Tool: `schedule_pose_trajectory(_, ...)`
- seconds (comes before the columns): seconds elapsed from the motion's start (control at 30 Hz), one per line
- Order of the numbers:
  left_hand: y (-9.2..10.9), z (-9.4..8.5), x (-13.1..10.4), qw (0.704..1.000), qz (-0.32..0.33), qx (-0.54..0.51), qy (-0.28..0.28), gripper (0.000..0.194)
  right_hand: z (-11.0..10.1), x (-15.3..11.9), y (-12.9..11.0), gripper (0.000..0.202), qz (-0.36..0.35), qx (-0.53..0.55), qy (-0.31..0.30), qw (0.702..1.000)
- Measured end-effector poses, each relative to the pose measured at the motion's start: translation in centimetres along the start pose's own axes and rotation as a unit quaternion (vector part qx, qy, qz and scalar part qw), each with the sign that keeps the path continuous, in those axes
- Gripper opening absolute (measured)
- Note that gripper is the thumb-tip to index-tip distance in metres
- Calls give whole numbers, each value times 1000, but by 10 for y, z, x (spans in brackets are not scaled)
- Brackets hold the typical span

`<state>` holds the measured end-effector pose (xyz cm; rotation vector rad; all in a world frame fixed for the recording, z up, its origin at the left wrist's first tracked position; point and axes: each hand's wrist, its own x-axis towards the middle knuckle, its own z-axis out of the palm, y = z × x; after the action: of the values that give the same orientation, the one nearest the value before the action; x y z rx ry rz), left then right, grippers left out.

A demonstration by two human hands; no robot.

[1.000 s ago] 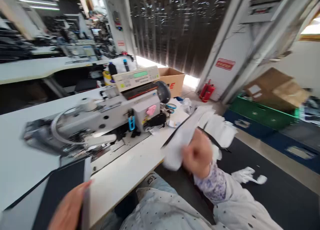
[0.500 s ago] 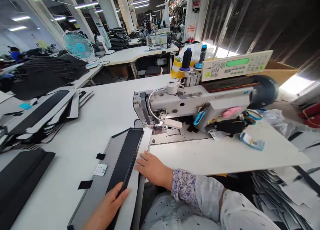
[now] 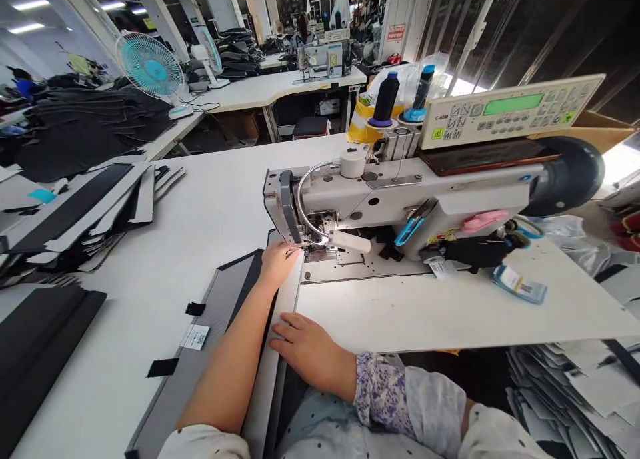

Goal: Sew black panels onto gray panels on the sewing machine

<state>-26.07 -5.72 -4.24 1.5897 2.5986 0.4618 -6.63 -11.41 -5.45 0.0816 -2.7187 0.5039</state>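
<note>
A long grey fabric panel (image 3: 213, 319) with black edging lies before the sewing machine (image 3: 360, 199), a dark band and a white strip (image 3: 287, 296) along its right side. My left hand (image 3: 279, 264) is at the panel's far end, close beside the presser foot (image 3: 320, 251); its fingertips are mostly hidden. My left forearm crosses over the panel. Lower down, my right hand (image 3: 313, 349) rests on the white strip's right edge, fingers stretched out and slightly apart. Two black tabs (image 3: 163, 368) and a white label (image 3: 196, 337) stick out on the panel's left.
Stacked panels (image 3: 100, 212) and a dark folded piece (image 3: 45, 352) lie at left. Thread cones (image 3: 387, 99) and a control panel (image 3: 510, 112) stand atop the machine. A blue-and-white packet (image 3: 520, 284) lies at right. More cut pieces (image 3: 555, 399) are piled below the table edge.
My left hand has left the panel's near part and reached forward to its far end by the presser foot. My right hand stays on the strip. The view has shifted slightly.
</note>
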Motion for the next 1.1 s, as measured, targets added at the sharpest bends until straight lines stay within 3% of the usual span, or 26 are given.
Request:
schedule_pose_trajectory(0.13,-4,2,-10,998,-14,-51,24,22,-4,-8,-6,9,32,10,-9,999)
schedule_pose_trajectory(0.23,-1,4,-10,998,-29,-51,31,23,-7,-18,-12,13,71,11,-10,997)
schedule_pose_trajectory(0.43,8,2,-10,998,-48,-24,44,22,2,-32,-16,13,-29,-35,21,999)
schedule_pose_trajectory(0.6,16,2,-13,997,-65,-10,47,22,8,-32,-10,10,-38,-32,11,999)
schedule_pose_trajectory(1.1,21,8,-12,995,-49,42,77,22,-6,-39,-4,7,-25,-11,4,1000)
